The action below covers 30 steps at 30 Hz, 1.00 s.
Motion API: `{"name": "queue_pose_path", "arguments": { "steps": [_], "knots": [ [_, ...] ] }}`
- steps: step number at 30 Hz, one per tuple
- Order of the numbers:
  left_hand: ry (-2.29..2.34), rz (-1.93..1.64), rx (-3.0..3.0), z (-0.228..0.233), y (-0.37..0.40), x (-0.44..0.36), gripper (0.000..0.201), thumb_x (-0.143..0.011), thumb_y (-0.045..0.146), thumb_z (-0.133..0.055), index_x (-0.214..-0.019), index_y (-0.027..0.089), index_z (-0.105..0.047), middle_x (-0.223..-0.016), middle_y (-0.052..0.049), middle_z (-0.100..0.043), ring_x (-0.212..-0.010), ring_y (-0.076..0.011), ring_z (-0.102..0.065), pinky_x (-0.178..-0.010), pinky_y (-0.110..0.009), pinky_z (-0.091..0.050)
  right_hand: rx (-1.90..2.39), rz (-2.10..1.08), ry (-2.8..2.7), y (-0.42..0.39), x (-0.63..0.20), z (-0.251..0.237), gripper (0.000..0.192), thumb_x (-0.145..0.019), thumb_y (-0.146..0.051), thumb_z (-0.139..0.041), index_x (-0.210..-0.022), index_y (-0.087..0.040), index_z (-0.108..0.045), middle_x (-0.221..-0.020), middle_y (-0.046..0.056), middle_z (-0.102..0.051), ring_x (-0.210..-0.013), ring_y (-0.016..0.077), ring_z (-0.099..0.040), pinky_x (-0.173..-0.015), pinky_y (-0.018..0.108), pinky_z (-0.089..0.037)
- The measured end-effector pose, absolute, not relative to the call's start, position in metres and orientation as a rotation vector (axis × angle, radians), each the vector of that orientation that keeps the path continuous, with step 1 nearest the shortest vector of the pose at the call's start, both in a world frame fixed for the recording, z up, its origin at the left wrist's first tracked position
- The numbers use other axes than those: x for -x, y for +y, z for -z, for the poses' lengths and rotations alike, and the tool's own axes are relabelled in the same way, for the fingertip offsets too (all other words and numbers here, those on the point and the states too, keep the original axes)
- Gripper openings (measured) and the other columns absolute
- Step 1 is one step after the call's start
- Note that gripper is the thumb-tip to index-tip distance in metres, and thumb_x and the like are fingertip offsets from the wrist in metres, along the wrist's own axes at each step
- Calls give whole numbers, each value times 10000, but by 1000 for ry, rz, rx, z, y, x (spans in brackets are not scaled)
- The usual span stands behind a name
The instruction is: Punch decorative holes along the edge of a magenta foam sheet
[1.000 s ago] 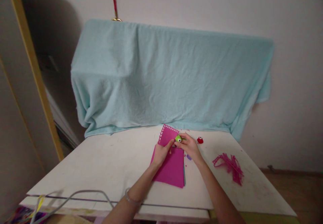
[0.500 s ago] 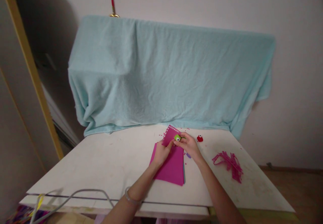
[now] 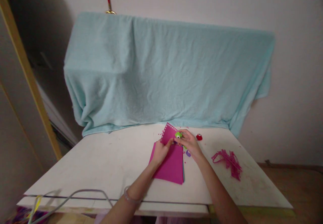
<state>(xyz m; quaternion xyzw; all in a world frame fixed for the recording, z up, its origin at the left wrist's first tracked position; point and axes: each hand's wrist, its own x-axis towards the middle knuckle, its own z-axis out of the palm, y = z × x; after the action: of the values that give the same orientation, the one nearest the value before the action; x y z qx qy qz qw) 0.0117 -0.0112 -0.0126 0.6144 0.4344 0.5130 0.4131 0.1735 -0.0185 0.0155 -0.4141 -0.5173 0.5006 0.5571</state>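
My left hand point(image 3: 159, 152) pinches a magenta paper sheet point(image 3: 167, 133), raised at an angle, with a row of square holes along its top edges. Closed around a small green hole punch point(image 3: 178, 135) with a white eye-like spot, my right hand point(image 3: 189, 144) is at the sheet's right side. Whether the punch's jaws grip the paper cannot be made out. Beneath both hands lies a stack of magenta sheets point(image 3: 169, 170), with a bluish edge showing at its right. Tiny magenta bits are scattered around the paper.
A similar red piece with an eye point(image 3: 199, 137) sits to the right, and a purple piece point(image 3: 188, 153) lies near my right wrist. Punched magenta strips point(image 3: 230, 163) are heaped farther right. A light blue cloth point(image 3: 171, 72) hangs behind the white table point(image 3: 101, 163); a grey cable point(image 3: 85, 190) crosses its front edge.
The green punch has turned in my right hand and shifted slightly upward, and the fingers have spread around it. More of the purple piece shows. My left hand keeps its hold on the sheet.
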Motion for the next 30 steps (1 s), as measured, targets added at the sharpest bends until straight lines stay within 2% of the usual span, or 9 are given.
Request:
{"name": "queue_pose_path", "arguments": {
  "steps": [4, 7, 15, 25, 30],
  "knots": [
    [1154, -1256, -1570, 14, -13, -12, 324, -838, 437, -560, -928, 143, -663, -800, -53, -703, -748, -204, -634, -652, -262, -467, 963, -1202, -1221, -20, -174, -17, 444, -583, -323, -822, -953, -212, -603, -884, 13, -663, -735, 160, -637, -638, 254, -511],
    [1163, -1259, -1612, 15, -13, -12, 324, -845, 437, -555, -941, 143, -654, -812, -56, -701, -765, -207, -634, -656, -263, -466, 960, -1217, -1226, -20, -173, -17, 401, -603, -322, -811, -932, -197, -618, -899, 25, -663, -754, 164, -635, -656, 258, -509],
    [1085, -1282, -1666, 17, -12, -12, 288, -868, 411, -535, -916, 153, -651, -916, -66, -704, -828, -202, -638, -747, -280, -468, 1007, -1151, -1265, -14, -174, -8, 354, -638, -336, -782, -912, -162, -641, -740, 9, -647, -559, 112, -566, -531, 225, -441],
    [1052, -1249, -1719, 22, -11, -12, 265, -875, 402, -524, -914, 174, -654, -932, -53, -705, -842, -201, -638, -775, -279, -462, 1072, -1123, -1283, -21, -174, -16, 378, -633, -382, -776, -912, -167, -638, -674, -9, -630, -533, 109, -542, -497, 214, -407],
    [1112, -1249, -1768, 24, -10, -12, 261, -880, 396, -512, -924, 175, -644, -930, -56, -701, -826, -204, -628, -760, -289, -460, 1121, -1125, -1314, -22, -173, -20, 381, -607, -427, -781, -850, -169, -642, -675, -1, -623, -543, 120, -543, -486, 219, -406]
  ]
}}
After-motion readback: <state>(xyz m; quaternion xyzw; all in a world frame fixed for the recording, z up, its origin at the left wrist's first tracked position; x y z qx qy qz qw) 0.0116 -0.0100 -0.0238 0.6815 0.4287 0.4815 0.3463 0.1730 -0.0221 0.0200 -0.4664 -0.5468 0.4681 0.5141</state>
